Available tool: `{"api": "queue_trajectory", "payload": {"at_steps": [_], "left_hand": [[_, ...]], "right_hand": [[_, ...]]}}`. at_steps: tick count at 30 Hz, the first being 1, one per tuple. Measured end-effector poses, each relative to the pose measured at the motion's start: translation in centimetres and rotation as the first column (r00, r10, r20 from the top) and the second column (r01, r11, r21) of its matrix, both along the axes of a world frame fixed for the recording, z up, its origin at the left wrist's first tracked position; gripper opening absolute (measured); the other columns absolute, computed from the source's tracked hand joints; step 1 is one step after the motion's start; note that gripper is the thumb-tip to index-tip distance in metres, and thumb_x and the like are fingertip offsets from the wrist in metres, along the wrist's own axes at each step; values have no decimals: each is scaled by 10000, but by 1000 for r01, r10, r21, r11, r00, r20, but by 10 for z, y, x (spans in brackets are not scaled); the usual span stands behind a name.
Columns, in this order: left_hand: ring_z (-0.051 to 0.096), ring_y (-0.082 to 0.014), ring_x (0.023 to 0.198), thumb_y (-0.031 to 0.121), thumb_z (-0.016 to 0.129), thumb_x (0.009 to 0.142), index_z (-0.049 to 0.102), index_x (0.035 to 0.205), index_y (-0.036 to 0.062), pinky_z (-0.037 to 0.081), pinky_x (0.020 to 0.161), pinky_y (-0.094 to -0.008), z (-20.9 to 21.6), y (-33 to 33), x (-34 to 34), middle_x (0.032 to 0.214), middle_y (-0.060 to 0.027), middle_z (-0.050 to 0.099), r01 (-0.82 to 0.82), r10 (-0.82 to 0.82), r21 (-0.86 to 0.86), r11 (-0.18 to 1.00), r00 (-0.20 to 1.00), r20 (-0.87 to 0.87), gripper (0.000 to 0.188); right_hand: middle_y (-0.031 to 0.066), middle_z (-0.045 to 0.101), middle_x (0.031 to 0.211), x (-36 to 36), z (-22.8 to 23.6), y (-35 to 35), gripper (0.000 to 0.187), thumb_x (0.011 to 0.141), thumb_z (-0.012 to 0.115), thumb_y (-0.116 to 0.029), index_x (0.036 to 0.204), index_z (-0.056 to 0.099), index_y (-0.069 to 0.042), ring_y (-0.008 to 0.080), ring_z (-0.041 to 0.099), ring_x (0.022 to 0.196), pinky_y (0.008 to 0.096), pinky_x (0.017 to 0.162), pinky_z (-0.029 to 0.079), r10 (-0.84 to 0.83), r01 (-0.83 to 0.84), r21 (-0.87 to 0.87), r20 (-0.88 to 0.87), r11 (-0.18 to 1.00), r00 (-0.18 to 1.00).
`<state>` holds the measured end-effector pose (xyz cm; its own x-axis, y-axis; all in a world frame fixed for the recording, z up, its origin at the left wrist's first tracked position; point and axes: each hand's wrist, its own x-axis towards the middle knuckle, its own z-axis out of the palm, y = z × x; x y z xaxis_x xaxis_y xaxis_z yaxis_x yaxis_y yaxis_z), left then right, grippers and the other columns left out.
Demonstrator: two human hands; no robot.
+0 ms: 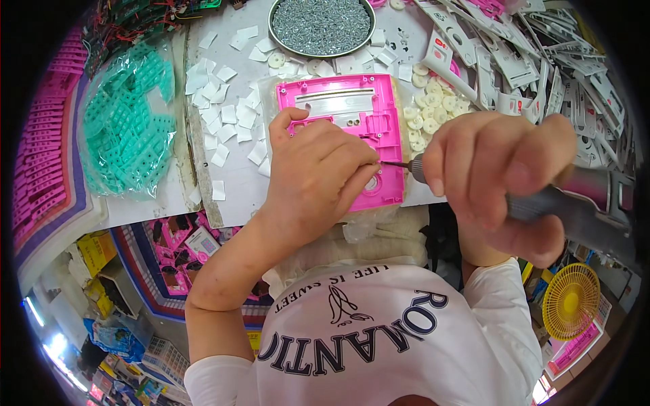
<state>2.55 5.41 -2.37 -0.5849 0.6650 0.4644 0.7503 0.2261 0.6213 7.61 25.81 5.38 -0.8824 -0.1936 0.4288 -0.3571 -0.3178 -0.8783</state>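
I look steeply down from the wearer's head through one fisheye, close above the right hand (497, 176) and its grip, tabletop (244, 203) beyond, shirt (406, 365) on the near side; rim distances seem unreliable.

The nearest passage for a hand runs over the bare front strip of tabletop (244, 200), between the left hand (315, 169) and the bag of green parts (128, 125). Beyond the pink casing (395, 135), scattered white squares (229, 114) and a round metal dish (323, 55) crowd the way. On the right, cream discs (437, 105), heaped white panels (497, 78), the right hand (497, 172) and its screwdriver (569, 216) obstruct.
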Motion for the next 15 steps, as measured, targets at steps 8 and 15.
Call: {"api": "queue_trajectory", "payload": {"at_steps": [8,15], "left_hand": [[613,-166,779,106,815,748,679,836,158,339,967,-459,0,0,2,809,51,661,-4,3,23,1000,998,57,170],[610,-165,784,112,823,731,664,797,162,335,970,-465,2,3,-1,789,51,640,-24,22,36,999,999,43,178]], "right_hand": [[-65,591,693,2,-5,-3,471,925,731,-524,1124,518,-153,106,548,567,316,616,510,7,-7,9,18,1000,1000],[-69,587,689,0,-3,2,469,927,725,-530,1117,519,-153,99,535,558,309,616,508,4,-4,-12,-40,1000,999]]}}
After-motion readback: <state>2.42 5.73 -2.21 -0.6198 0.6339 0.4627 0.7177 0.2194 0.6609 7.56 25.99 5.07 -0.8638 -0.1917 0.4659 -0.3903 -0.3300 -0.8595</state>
